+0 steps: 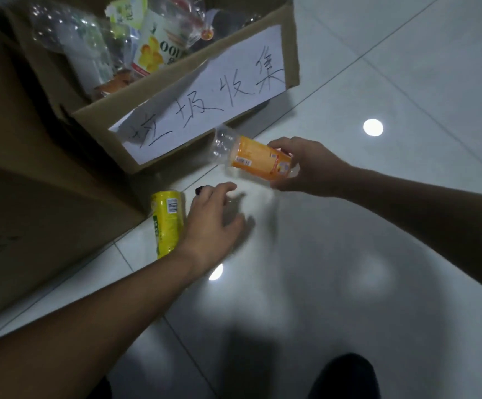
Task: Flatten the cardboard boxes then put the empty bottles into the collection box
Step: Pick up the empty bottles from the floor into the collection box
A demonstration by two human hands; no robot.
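My right hand grips an empty clear bottle with an orange label, held sideways in the air just in front of the collection box. That cardboard box carries a white paper sign with handwritten characters and holds several empty bottles. On the tiled floor lies a bottle with a yellow label, beside a dark cap. My left hand hovers over this bottle's right side with fingers spread and relaxed, holding nothing.
Flattened brown cardboard covers the left side, next to the collection box. White glossy floor tiles with bright light reflections spread to the right and front. A dark shoe shows at the bottom edge.
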